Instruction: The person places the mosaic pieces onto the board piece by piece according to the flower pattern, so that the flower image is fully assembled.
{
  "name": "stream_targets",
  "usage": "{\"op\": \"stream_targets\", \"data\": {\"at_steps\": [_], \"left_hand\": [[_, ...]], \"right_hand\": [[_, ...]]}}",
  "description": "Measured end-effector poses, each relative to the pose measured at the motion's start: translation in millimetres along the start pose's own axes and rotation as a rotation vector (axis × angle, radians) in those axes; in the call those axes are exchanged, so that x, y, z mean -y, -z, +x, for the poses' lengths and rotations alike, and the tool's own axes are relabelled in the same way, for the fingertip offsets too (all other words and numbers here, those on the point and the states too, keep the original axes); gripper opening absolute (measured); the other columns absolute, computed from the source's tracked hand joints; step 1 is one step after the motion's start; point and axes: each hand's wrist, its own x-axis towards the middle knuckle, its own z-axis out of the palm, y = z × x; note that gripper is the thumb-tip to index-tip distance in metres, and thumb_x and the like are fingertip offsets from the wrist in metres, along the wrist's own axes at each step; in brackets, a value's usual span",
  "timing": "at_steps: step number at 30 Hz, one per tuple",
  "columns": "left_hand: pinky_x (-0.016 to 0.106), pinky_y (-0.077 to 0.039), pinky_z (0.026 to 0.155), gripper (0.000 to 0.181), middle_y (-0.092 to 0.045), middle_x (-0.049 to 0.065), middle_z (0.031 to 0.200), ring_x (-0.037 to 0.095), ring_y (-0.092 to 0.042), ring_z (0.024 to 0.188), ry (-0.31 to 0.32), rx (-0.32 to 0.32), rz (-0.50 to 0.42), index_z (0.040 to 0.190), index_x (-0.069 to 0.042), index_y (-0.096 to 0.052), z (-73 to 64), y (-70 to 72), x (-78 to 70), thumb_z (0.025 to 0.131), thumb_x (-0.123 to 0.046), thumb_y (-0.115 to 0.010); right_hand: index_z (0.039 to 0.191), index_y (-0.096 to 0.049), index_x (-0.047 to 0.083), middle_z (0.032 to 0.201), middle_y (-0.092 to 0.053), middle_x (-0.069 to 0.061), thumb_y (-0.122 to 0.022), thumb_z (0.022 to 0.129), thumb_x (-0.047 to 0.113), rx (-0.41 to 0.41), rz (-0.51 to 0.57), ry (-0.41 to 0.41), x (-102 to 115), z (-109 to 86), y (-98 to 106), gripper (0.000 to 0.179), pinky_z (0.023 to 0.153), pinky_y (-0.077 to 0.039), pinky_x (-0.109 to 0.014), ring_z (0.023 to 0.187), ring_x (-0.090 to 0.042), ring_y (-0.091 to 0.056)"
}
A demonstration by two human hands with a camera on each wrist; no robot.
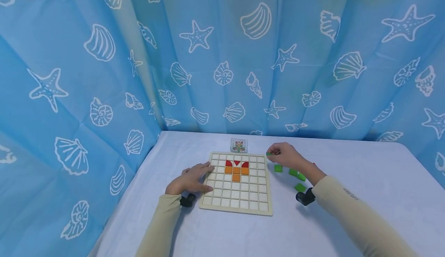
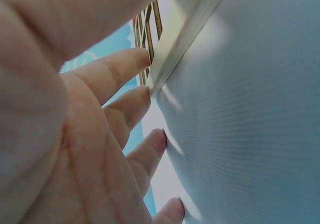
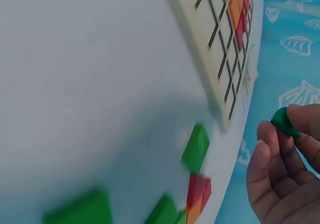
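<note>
A square wooden grid board (image 1: 226, 202) lies on the table, with several red tiles (image 1: 245, 164) and orange tiles (image 1: 236, 170) in its upper middle cells. My left hand (image 1: 192, 178) rests along the board's left edge, fingers spread and nearly straight; in the left wrist view, two fingertips (image 2: 142, 58) touch the frame. Beyond the board's upper right corner, my right hand (image 1: 286, 154) is raised over the table. Its thumb and fingers pinch a small green block (image 3: 284, 122) with a rounded side, seen best in the right wrist view.
Loose green blocks (image 1: 278, 168) lie to the right of the board, below my right hand. Red (image 3: 196, 189) and orange (image 3: 194, 210) blocks sit among them. A small pattern card (image 1: 238, 145) lies behind the board. A blue shell-print curtain (image 1: 222, 56) hangs behind the white-covered table (image 1: 368, 172).
</note>
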Motion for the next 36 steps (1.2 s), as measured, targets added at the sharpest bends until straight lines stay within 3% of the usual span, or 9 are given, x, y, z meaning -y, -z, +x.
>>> {"op": "stream_targets", "data": {"at_steps": [6, 10, 20, 26, 36], "left_hand": [[0.064, -0.016, 0.118, 0.08, -0.023, 0.002, 0.165, 0.029, -0.02, 0.152, 0.018, 0.017, -0.013, 0.154, -0.023, -0.037, 1.1, 1.1, -0.7, 0.086, -0.042, -0.075], [0.063, -0.015, 0.118, 0.079, -0.023, 0.001, 0.165, 0.029, -0.019, 0.153, 0.014, 0.025, -0.009, 0.154, -0.025, -0.037, 2.6, 1.6, -0.2, 0.087, -0.043, -0.074], [0.064, -0.014, 0.118, 0.08, -0.022, 0.0, 0.165, 0.028, -0.019, 0.153, 0.021, 0.023, 0.003, 0.154, -0.025, -0.036, 3.8, 0.4, 2.1, 0.086, -0.044, -0.074], [0.064, -0.015, 0.118, 0.08, -0.023, 0.001, 0.165, 0.029, -0.02, 0.152, 0.021, 0.014, -0.004, 0.154, -0.025, -0.037, 2.1, 0.4, 2.2, 0.086, -0.043, -0.075], [0.065, -0.016, 0.117, 0.08, -0.024, 0.002, 0.165, 0.03, -0.02, 0.152, 0.014, 0.008, -0.014, 0.153, -0.023, -0.038, 1.5, -2.2, 2.8, 0.085, -0.041, -0.076]], "right_hand": [[0.105, -0.07, 0.001, 0.087, -0.067, -0.006, -0.066, 0.093, 0.015, 0.015, 0.035, 0.044, 14, 3.8, -12, 0.019, 0.069, -0.051, -0.03, 0.079, -0.018, -0.061], [0.104, -0.07, 0.002, 0.089, -0.066, -0.006, -0.066, 0.093, 0.015, 0.039, 0.059, 0.018, 21, 4.9, -19, 0.018, 0.068, -0.05, -0.028, 0.08, -0.017, -0.058], [0.103, -0.071, 0.004, 0.088, -0.066, -0.005, -0.068, 0.092, 0.015, 0.029, 0.001, 0.072, 31, 8.5, -31, 0.016, 0.069, -0.048, -0.027, 0.08, -0.018, -0.053], [0.102, -0.072, 0.006, 0.082, -0.063, -0.004, -0.071, 0.09, 0.017, 0.04, 0.004, 0.044, 38, 12.4, -41, 0.016, 0.067, -0.046, -0.027, 0.078, -0.018, -0.053], [0.096, -0.071, 0.009, 0.085, -0.066, -0.002, -0.07, 0.091, 0.017, 0.081, 0.057, 0.067, 50, 15.1, -60, 0.01, 0.072, -0.051, -0.027, 0.077, -0.016, -0.056]]}}
